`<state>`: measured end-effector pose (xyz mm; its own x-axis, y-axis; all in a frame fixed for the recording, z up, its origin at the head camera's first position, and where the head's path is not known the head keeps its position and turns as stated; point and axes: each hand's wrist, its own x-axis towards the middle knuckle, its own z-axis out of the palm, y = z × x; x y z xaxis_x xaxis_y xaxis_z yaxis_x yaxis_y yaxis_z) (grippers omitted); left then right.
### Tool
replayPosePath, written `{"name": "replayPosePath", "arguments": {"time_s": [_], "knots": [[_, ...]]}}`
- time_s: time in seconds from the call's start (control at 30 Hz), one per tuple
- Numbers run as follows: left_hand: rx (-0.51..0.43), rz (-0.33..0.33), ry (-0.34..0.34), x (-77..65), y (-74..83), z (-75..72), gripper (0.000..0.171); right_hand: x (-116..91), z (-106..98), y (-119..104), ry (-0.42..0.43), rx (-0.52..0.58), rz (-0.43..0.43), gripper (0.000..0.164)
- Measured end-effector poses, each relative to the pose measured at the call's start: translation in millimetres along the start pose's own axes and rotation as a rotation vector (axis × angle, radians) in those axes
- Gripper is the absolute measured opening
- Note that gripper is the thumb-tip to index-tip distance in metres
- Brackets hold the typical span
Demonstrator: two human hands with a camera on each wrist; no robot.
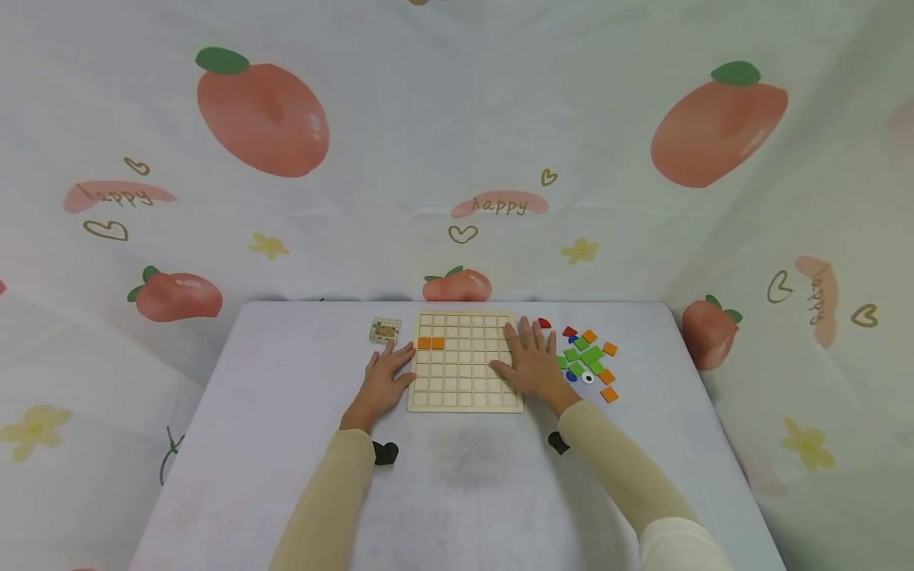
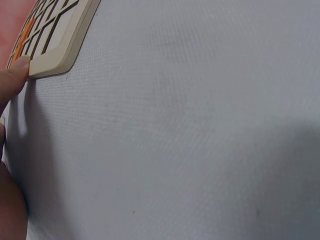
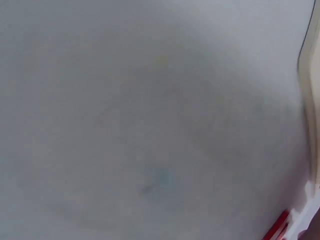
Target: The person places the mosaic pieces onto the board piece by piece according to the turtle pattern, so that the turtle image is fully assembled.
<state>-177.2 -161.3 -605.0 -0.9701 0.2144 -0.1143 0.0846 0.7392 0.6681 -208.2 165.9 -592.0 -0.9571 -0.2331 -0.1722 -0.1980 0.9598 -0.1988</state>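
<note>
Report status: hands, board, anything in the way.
Left hand: thumb against board. Right hand: fingers spread over its right edge. Two orange tiles set, other visible cells bare. Right hand hides some cells.

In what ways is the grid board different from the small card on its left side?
Size: the grid board is much larger than the small card.
Look: the board is pale, with two orange tiles in its cells, while the card shows a multicoloured picture.
Place: the right hand overlaps the board's right edge, while the card lies just beyond the left hand.
Shared: both lie flat on the white table.
</note>
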Motion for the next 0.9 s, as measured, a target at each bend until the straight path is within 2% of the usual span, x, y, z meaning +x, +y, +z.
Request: {"name": "replayPosePath", "arguments": {"time_s": [0.27,0.57,0.9], "knots": [[-0.012,-0.008,0.002,-0.3,2.3,0.6,0.059,-11.9,1.5,22.0,0.039,0.024,0.027,0.093],[0.004,0.004,0.004,0.9,-2.9,2.8,0.060,-22.2,1.9,41.2,0.036,0.055,0.102,0.089],[0.000,0.009,-0.010,1.4,-3.0,1.6,0.060,-27.8,-0.8,53.9,0.161,0.113,0.102,0.070]]}}
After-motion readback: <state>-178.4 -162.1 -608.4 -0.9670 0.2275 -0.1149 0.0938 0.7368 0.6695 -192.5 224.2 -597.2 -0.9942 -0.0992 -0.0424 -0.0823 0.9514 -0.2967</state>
